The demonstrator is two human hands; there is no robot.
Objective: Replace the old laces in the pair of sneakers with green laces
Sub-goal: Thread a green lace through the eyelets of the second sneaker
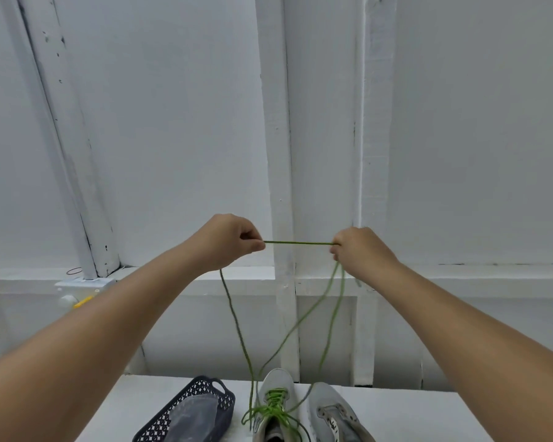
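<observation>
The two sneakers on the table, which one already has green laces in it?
The left sneaker, next to the dark basket, has green lace threaded through its eyelets. The right sneaker shows bare eyelets.

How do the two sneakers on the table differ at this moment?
The left sneaker is laced with green lace across its eyelets; the right sneaker shows bare eyelets with no lace in them. Green strands rise from the left sneaker to the raised hands, where the left hand and right hand each pinch a lace stretched taut between them; none clearly leads from the right sneaker. Both are grey, side by side, toes pointing away.
</observation>
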